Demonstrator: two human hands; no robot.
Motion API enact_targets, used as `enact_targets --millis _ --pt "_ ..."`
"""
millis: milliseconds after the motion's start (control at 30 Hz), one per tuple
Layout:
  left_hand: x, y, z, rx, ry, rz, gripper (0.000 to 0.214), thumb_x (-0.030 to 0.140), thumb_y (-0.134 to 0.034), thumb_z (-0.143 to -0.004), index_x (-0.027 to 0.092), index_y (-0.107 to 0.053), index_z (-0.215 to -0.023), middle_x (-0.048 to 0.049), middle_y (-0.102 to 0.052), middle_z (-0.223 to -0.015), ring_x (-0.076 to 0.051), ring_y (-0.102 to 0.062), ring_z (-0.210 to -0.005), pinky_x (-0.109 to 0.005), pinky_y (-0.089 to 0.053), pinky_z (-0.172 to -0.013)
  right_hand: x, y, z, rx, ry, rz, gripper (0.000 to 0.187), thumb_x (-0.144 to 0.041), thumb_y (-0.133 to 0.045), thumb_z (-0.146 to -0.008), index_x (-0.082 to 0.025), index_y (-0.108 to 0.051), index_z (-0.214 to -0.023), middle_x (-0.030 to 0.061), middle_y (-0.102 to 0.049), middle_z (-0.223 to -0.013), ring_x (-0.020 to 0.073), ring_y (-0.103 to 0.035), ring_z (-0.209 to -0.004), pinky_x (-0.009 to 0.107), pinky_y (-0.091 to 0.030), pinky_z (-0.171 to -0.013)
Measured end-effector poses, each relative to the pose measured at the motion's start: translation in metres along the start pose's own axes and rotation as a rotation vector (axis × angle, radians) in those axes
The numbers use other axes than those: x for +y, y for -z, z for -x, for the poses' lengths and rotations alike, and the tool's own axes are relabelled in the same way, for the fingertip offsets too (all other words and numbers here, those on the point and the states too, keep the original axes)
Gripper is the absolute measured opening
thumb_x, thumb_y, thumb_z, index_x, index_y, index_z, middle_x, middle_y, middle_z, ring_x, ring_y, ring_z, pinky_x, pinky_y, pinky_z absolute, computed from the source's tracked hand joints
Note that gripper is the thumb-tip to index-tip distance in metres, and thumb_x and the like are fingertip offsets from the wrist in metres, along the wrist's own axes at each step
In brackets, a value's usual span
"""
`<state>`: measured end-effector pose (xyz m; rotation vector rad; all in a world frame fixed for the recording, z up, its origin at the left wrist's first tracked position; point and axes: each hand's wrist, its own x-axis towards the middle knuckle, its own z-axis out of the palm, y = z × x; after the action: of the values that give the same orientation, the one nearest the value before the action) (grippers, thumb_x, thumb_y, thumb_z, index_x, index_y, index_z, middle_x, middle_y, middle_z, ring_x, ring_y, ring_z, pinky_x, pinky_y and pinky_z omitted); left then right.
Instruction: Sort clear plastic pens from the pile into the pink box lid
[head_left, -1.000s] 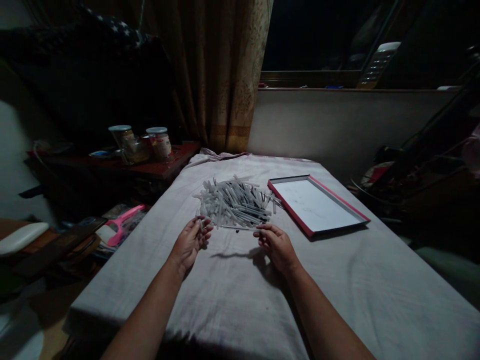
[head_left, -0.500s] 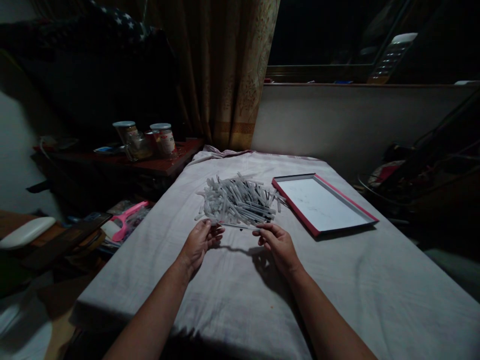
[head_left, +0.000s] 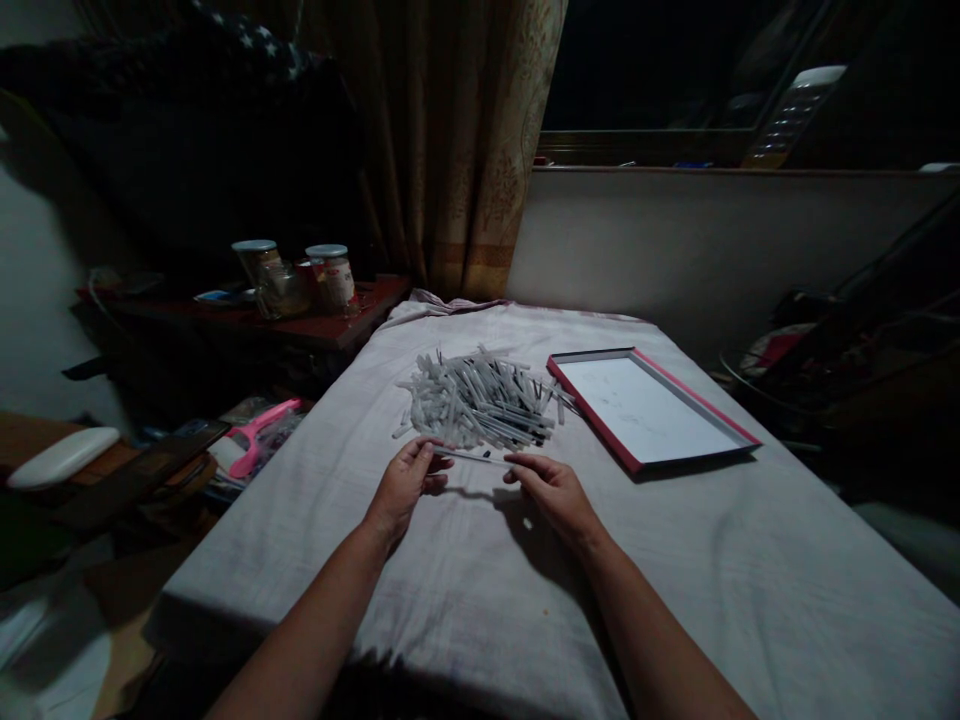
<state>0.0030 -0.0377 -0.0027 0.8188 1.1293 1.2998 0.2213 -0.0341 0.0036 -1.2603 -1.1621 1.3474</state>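
Between my two hands a slim pale rod (head_left: 472, 456), which looks like a pen refill, is held level just above the cloth. My left hand (head_left: 407, 485) pinches its left end between thumb and fingers. At the other end, my right hand (head_left: 551, 492) grips it with thumb and forefinger. Right behind them lies a heap of thin translucent and grey tubes (head_left: 480, 400), some with dark tips. A small dark piece (head_left: 487, 454) shows beside the rod's middle.
A shallow red-edged tray (head_left: 652, 410) with a white floor lies to the right of the heap on the white-cloth table (head_left: 480, 600). Lidded jars (head_left: 334, 280) stand on a red-brown side table (head_left: 352, 325) at the left. A pink plastic item (head_left: 259, 435) lies below it.
Both hands keep their hold on the rod, with the left fingers shifted slightly. The whole view has moved a little, so things appear slightly further right.
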Motion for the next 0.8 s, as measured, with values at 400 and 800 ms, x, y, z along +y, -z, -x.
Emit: enact_targets --millis 400,800 --pt "-0.002 -0.005 0.001 0.025 0.015 -0.021 0.047 0.052 -0.082 -0.062 0.015 -0.067 -0.086 -0.0062 -0.073 -0.087 -0.016 -0.070 -0.073 -0.017 -0.052 -0.050 0.017 0.009 -0.001 -0.172 0.310 0.509 0.035 -0.042 -0.055 -0.084 -0.017 -0.079 -0.088 0.0061 -0.078 -0.080 0.0230 -0.071 -0.074 0.032 -0.055 -0.071" --pt "-0.004 -0.004 -0.004 0.017 0.041 -0.054 0.039 0.048 -0.080 -0.070 0.016 -0.065 -0.086 -0.0060 -0.072 -0.086 -0.016 -0.070 -0.075 -0.016 -0.053 -0.051 0.015 0.004 0.004 -0.109 0.465 0.611 0.031 -0.036 -0.053 -0.086 -0.019 -0.079 -0.089 0.0084 -0.079 -0.086 0.0246 -0.074 -0.079 0.033 -0.057 -0.075"
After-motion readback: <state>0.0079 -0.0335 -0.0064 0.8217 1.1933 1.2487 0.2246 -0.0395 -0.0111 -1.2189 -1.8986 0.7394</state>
